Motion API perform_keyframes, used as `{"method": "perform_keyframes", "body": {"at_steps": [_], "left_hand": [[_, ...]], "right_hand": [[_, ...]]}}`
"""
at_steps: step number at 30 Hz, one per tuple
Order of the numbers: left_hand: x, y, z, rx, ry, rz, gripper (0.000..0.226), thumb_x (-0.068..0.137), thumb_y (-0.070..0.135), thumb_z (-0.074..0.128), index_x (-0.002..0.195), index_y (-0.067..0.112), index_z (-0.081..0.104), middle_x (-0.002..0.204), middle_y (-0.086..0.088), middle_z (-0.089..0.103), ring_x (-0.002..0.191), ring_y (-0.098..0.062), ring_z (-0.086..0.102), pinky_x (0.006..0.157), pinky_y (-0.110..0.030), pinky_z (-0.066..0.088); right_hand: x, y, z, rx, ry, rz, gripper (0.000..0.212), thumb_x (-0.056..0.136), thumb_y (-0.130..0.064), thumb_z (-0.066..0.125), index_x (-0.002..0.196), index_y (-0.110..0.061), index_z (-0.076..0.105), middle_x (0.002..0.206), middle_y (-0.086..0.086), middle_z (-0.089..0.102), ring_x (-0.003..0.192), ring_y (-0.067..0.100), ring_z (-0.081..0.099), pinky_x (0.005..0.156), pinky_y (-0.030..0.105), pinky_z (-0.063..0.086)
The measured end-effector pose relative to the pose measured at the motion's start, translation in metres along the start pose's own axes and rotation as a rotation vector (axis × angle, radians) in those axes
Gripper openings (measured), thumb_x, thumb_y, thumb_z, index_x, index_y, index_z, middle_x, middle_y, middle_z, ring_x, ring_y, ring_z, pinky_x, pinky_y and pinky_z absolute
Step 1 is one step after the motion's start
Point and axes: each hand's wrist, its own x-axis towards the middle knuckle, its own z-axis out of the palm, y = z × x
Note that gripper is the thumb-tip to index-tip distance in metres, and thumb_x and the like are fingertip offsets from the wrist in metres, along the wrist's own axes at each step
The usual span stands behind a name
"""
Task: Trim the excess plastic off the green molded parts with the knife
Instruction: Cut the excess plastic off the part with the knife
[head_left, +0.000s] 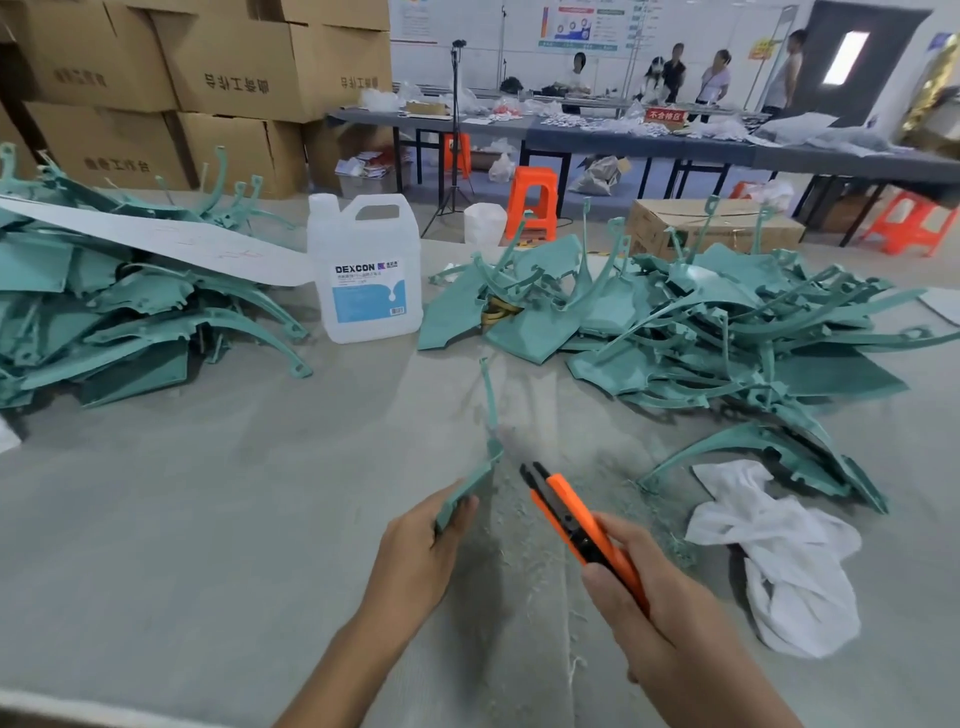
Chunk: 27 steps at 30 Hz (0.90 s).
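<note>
Your left hand reaches out, fingers wrapped round a green part held up over the gray surface. Your right hand grips the orange knife, tip pointing toward the part, not touching.

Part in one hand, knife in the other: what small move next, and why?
Probably bring the orange knife to the edge of the green part: the right hand grips it, the left hand holds the part, and a gap separates them.

left hand pinches green part | right hand grips knife | both forearms extended forward
</note>
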Motion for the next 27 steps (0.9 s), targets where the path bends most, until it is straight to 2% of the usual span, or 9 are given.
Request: {"method": "perform_keyframes", "body": {"at_steps": [2, 3, 5, 8, 11, 14, 18, 23, 27], "left_hand": [[0.000, 0.001, -0.001, 0.030, 0.003, 0.014, 0.026, 0.097, 0.066, 0.038, 0.104, 0.042, 0.044, 0.094, 0.035, 0.059, 0.085, 0.004, 0.061, 0.055, -0.005, 0.037], [0.000, 0.000, 0.000, 0.040, 0.003, 0.017, 0.029, 0.096, 0.069, 0.035, 0.100, 0.043, 0.047, 0.077, 0.033, 0.063, 0.068, 0.006, 0.061, 0.054, -0.007, 0.037], [0.000, -0.003, 0.000, 0.052, 0.006, 0.006, 0.044, 0.089, 0.078, 0.030, 0.082, 0.045, 0.057, 0.055, 0.023, 0.052, 0.052, 0.004, 0.048, 0.052, -0.013, 0.036], [0.000, -0.009, 0.002, 0.086, 0.013, 0.010, 0.074, 0.082, 0.089, 0.021, 0.072, 0.023, 0.053, 0.056, 0.010, 0.045, 0.054, -0.013, 0.040, 0.052, -0.020, 0.033], [-0.001, -0.008, 0.001, 0.075, 0.032, 0.024, 0.050, 0.094, 0.073, 0.032, 0.094, 0.031, 0.059, 0.067, 0.017, 0.056, 0.064, -0.007, 0.054, 0.054, -0.011, 0.037], [-0.001, -0.007, 0.000, 0.085, 0.037, -0.048, 0.050, 0.091, 0.066, 0.037, 0.060, 0.030, 0.051, 0.053, 0.027, 0.054, 0.050, 0.002, 0.051, 0.048, -0.014, 0.036], [0.001, -0.006, 0.000, 0.072, 0.029, -0.086, 0.050, 0.090, 0.068, 0.036, 0.057, 0.031, 0.042, 0.054, 0.025, 0.056, 0.050, -0.002, 0.052, 0.048, -0.018, 0.038], [0.000, -0.007, -0.001, 0.115, 0.010, -0.059, 0.041, 0.090, 0.068, 0.034, 0.066, 0.038, 0.048, 0.058, 0.026, 0.058, 0.057, -0.002, 0.055, 0.051, -0.016, 0.039], [0.001, -0.006, 0.000, 0.128, 0.023, -0.068, 0.041, 0.090, 0.067, 0.034, 0.067, 0.037, 0.049, 0.056, 0.027, 0.057, 0.055, 0.000, 0.054, 0.052, -0.015, 0.038]], "right_hand": [[-0.002, -0.003, 0.002, -0.037, 0.001, -0.018, 0.043, 0.080, -0.075, 0.035, 0.122, -0.068, 0.036, 0.100, -0.034, 0.061, 0.086, -0.003, 0.062, 0.070, 0.012, 0.045], [-0.003, -0.003, 0.003, -0.060, -0.005, -0.022, 0.046, 0.078, -0.079, 0.031, 0.123, -0.069, 0.035, 0.101, -0.034, 0.060, 0.087, -0.003, 0.062, 0.071, 0.012, 0.045], [-0.003, -0.004, 0.005, -0.114, -0.028, -0.019, 0.046, 0.077, -0.082, 0.024, 0.121, -0.073, 0.031, 0.098, -0.034, 0.059, 0.089, 0.000, 0.062, 0.071, 0.013, 0.045], [-0.004, -0.006, 0.009, -0.223, -0.035, -0.035, 0.050, 0.077, -0.082, 0.013, 0.125, -0.070, 0.023, 0.096, -0.031, 0.055, 0.092, 0.007, 0.062, 0.075, 0.023, 0.049], [0.004, -0.005, 0.004, -0.304, 0.109, -0.067, 0.048, 0.087, -0.072, 0.019, 0.130, -0.056, 0.034, 0.087, -0.022, 0.057, 0.072, 0.009, 0.061, 0.064, 0.030, 0.049], [0.011, 0.004, -0.014, -0.323, 0.233, -0.011, 0.036, 0.095, -0.059, 0.032, 0.128, -0.050, 0.045, 0.074, -0.021, 0.056, 0.060, 0.004, 0.055, 0.054, 0.022, 0.042], [0.003, 0.001, -0.011, -0.265, 0.085, -0.074, 0.023, 0.098, -0.061, 0.038, 0.120, -0.065, 0.040, 0.085, -0.030, 0.060, 0.071, -0.001, 0.060, 0.060, 0.018, 0.046], [0.018, 0.013, -0.006, -0.296, 0.139, -0.009, 0.032, 0.097, -0.056, 0.037, 0.125, -0.046, 0.049, 0.068, -0.015, 0.056, 0.059, 0.005, 0.055, 0.053, 0.023, 0.037], [0.021, 0.011, -0.002, -0.233, 0.065, -0.044, 0.035, 0.092, -0.066, 0.032, 0.123, -0.055, 0.045, 0.076, -0.016, 0.062, 0.063, 0.006, 0.059, 0.053, 0.024, 0.045]]}}
